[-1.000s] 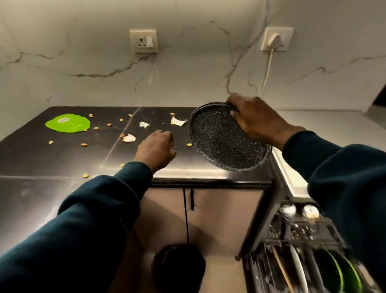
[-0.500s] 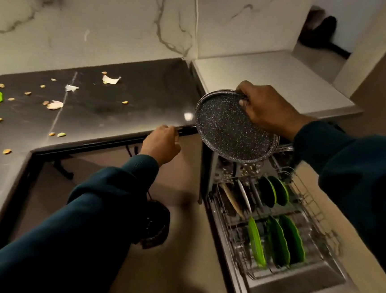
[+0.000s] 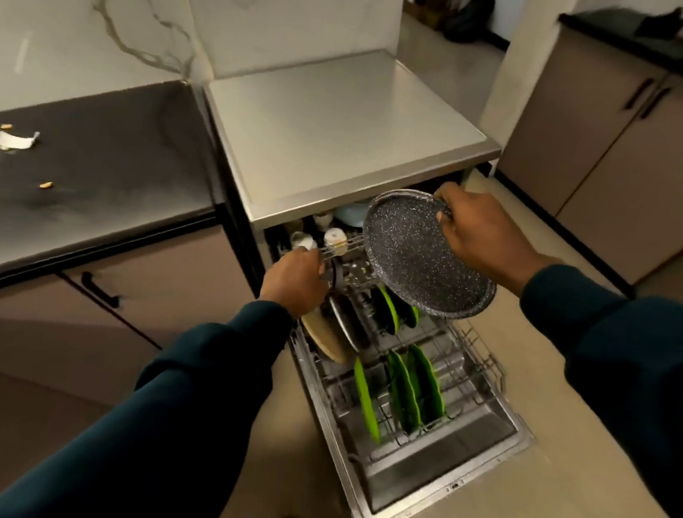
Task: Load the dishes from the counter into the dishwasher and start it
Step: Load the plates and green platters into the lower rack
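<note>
Right hand [image 3: 483, 237] gripped speckled plate [image 3: 422, 261] by its rim, tilted above the lower rack [image 3: 461, 376]; left hand [image 3: 296, 279], nearer that rack, curled on the upper rack's front wire [image 3: 343, 247]

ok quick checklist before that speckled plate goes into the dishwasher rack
1. Plate held securely: ok. The right hand grips the speckled plate at its rim.
2. Dishwasher open: ok. The lower rack is pulled out over the door.
3. Free slot: cannot tell. The green plates fill several slots; gaps beside them look open.
4. Upper rack clear of the path: not ok. It juts out beneath the plate, with the left hand at its front.
5. Left hand's grip on that rack: cannot tell.
</note>
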